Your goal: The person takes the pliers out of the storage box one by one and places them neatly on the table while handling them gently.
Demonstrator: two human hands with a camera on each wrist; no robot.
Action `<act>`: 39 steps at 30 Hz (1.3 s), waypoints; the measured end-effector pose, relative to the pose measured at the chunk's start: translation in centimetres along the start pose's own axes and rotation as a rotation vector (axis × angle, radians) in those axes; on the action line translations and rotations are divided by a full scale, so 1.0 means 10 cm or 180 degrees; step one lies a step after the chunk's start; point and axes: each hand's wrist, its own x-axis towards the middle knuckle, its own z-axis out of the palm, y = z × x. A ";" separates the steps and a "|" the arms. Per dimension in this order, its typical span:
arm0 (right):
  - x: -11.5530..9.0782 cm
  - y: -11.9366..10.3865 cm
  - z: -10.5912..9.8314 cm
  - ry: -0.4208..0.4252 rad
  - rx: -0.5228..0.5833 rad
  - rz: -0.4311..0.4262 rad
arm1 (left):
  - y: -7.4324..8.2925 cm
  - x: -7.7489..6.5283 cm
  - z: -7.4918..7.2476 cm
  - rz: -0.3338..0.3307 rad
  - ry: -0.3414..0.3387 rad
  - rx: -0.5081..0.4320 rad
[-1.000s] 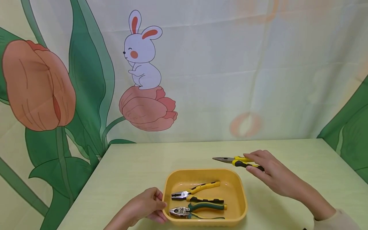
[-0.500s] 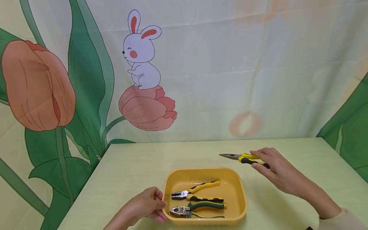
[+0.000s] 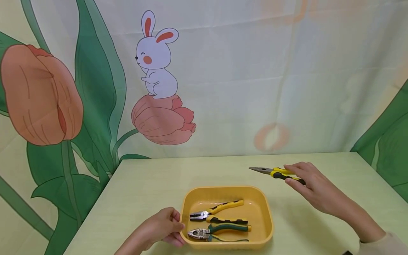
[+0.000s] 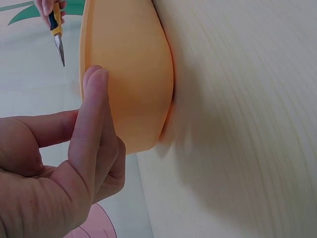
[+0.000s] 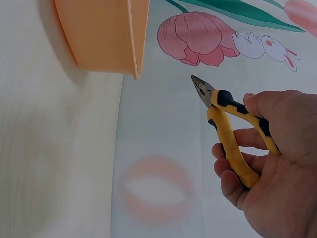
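Observation:
My right hand (image 3: 313, 184) holds a pair of needle-nose pliers (image 3: 276, 173) with yellow and black handles, above the table to the right of the yellow plastic bin (image 3: 270, 226). The long grey jaws point left; in the right wrist view thumb and fingers wrap the spread handles (image 5: 233, 144). My left hand (image 3: 165, 226) pinches the bin's left rim, thumb over the edge and fingers against the outer wall (image 4: 133, 74). Inside the bin lie combination pliers (image 3: 207, 213) with yellow-black handles and, nearer me, another pair of pliers (image 3: 204, 233) with green handles.
The bin stands near the front of a pale wooden table (image 3: 153, 184). Behind the table hangs a cloth backdrop (image 3: 223, 88) printed with tulips and a rabbit.
My right hand has moved to the right and slightly up, away from the bin, with the needle-nose pliers. The left hand, the bin and the pliers inside stay put.

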 end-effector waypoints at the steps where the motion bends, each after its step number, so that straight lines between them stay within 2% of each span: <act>1: 0.00 0.01 0.00 0.0003 -0.0004 0.0006 | 0.00 0.00 0.00 0.0015 -0.0010 -0.0012; 7: -0.04 0.07 -0.03 0.0062 -0.0027 0.0012 | -0.01 -0.01 0.00 0.0037 -0.0016 -0.0024; 23: -0.12 0.23 -0.13 0.0238 -0.0177 -0.0023 | 0.02 0.00 0.01 -0.0067 0.0060 0.0034; 39: -0.21 0.38 -0.20 0.0263 -0.0211 0.0091 | 0.01 -0.02 0.01 0.0039 -0.0010 -0.0040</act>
